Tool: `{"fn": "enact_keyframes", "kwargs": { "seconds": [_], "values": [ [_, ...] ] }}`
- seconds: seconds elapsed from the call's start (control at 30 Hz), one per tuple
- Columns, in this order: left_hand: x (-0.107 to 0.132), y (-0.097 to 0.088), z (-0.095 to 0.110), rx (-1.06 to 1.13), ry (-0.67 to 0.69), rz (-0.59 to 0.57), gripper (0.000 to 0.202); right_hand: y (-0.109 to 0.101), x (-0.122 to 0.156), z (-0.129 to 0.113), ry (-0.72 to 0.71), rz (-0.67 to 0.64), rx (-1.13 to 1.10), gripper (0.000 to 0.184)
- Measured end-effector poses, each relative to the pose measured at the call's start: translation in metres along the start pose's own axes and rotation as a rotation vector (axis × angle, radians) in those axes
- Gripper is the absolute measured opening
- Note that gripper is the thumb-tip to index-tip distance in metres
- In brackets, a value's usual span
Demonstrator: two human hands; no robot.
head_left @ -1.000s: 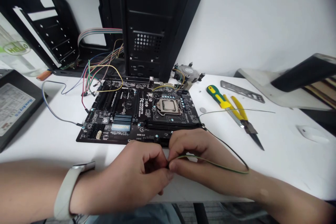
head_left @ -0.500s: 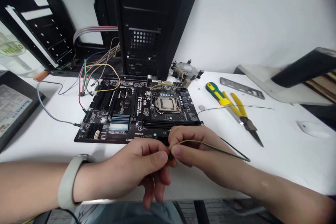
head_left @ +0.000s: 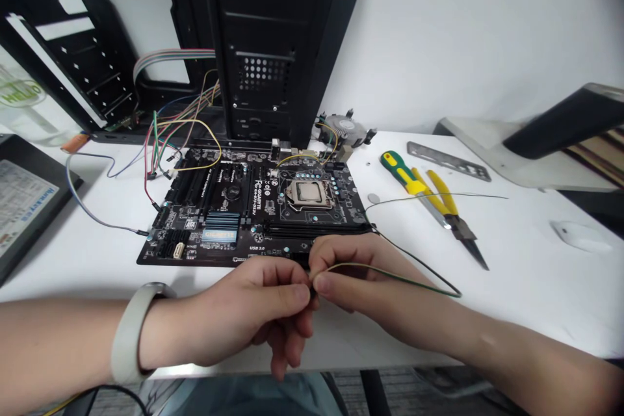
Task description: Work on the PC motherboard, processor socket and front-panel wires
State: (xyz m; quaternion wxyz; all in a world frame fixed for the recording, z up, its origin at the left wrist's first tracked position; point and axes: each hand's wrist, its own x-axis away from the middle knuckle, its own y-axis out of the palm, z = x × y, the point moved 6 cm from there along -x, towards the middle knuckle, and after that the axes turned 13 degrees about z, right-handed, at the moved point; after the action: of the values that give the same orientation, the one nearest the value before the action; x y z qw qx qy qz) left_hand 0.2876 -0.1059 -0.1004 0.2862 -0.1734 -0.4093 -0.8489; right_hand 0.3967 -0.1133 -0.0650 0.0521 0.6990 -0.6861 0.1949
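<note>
Both my hands meet at the near edge of the white table, just in front of a black motherboard [head_left: 253, 208]. My left hand [head_left: 253, 315], with a white wristband, pinches the end of a thin green-and-yellow wire [head_left: 390, 273] between thumb and forefinger. My right hand [head_left: 355, 273] pinches the same wire end from the other side. From the pinch the wire runs right, bends back at a loop, and trails over the table toward the pliers.
An open black computer case [head_left: 273, 45] stands behind the board, with coloured cables [head_left: 170, 136] spilling left. A CPU cooler [head_left: 346, 129], yellow pliers [head_left: 448, 208], a green-yellow screwdriver [head_left: 404, 175], a metal plate [head_left: 448, 161] and a power supply [head_left: 24, 201] lie around.
My hands have risen slightly toward the board's front edge, and my left fingers have uncurled below the pinch. The wire loop has flattened and shifted up.
</note>
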Motion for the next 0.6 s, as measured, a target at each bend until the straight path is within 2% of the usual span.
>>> {"fn": "enact_keyframes", "kwargs": {
  "seconds": [0.1, 0.4, 0.6],
  "values": [
    [-0.001, -0.001, 0.0, 0.004, -0.003, 0.006, 0.045, 0.0, 0.0, 0.0, -0.002, 0.001, 0.02, 0.02],
    [-0.001, -0.001, -0.002, 0.012, 0.004, -0.024, 0.044, -0.005, -0.001, -0.01, -0.158, 0.032, 0.091, 0.018],
    [-0.002, 0.0, -0.003, 0.02, 0.012, -0.059, 0.043, -0.004, 0.0, -0.009, -0.137, 0.021, 0.125, 0.021]
  ]
}}
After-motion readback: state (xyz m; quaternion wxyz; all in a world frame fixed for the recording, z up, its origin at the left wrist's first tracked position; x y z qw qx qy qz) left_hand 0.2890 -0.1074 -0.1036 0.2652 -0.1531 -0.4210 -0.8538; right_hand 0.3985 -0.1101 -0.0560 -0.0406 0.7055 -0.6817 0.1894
